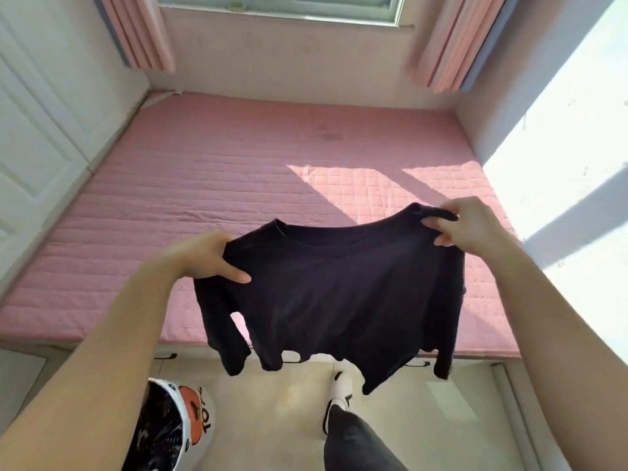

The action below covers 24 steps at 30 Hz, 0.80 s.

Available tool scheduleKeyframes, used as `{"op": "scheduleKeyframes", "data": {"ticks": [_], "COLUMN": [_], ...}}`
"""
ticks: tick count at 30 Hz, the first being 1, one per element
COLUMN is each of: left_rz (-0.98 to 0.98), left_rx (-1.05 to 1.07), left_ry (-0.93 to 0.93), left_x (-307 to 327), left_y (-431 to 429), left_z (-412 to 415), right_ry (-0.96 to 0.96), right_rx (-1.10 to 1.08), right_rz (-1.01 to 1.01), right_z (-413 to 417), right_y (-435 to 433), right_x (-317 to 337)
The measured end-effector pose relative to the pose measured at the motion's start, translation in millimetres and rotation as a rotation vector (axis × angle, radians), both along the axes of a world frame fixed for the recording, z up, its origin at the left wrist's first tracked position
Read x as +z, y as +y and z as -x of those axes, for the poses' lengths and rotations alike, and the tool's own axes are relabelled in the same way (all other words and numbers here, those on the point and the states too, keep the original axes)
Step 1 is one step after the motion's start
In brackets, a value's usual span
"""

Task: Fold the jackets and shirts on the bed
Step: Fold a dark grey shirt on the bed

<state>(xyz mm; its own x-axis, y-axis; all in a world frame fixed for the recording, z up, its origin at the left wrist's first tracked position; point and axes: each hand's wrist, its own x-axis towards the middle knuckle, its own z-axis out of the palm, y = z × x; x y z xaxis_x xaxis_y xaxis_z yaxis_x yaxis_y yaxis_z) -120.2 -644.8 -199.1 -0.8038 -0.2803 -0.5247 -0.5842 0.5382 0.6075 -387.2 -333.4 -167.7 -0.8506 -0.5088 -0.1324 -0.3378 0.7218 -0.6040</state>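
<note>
One black long-sleeved shirt (pixel 333 294) hung above the near edge of the bed (pixel 204 185), the left hand (pixel 207 256) and right hand (pixel 465 229) each with grip clamped on a shoulder.

shirt (pixel 339 294) plain black | bed (pixel 204 185) pink quilted | curtains (pixel 136 28) pink | shoe (pixel 339 392) white

Left hand (pixel 207 256), right hand (pixel 467 229), forearms (pixel 112 351) bare; dk grey trouser leg (pixel 353 440), white shoe (pixel 339 385) w/ black trim.
</note>
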Motion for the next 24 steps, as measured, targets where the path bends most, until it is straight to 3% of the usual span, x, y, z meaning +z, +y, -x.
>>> {"op": "scheduleKeyframes", "data": {"ticks": [5, 8, 13, 19, 24], "left_rz": [0.126, 0.241, 0.706, 0.61, 0.36], "left_rx": [0.166, 0.375, 0.542, 0.598, 0.659], "left_ry": [0.116, 0.194, 0.121, 0.176, 0.331], "left_x": [-34, -61, -105, -150, -194], "left_y": [-41, -46, -69, -148, -212], "left_z": [89, 137, 209, 306, 378], "right_ry": [0.037, 0.048, 0.071, 0.094, 0.181], "right_rx": [-0.02, -0.026, -0.097, -0.184, -0.123], "right_rz": [0.009, 0.019, 0.052, 0.134, 0.116], "right_z": [86, 128, 186, 265, 334], "right_y": [-44, -74, -127, -203, -261], "right_x": [-30, -56, -106, -164, -206]}}
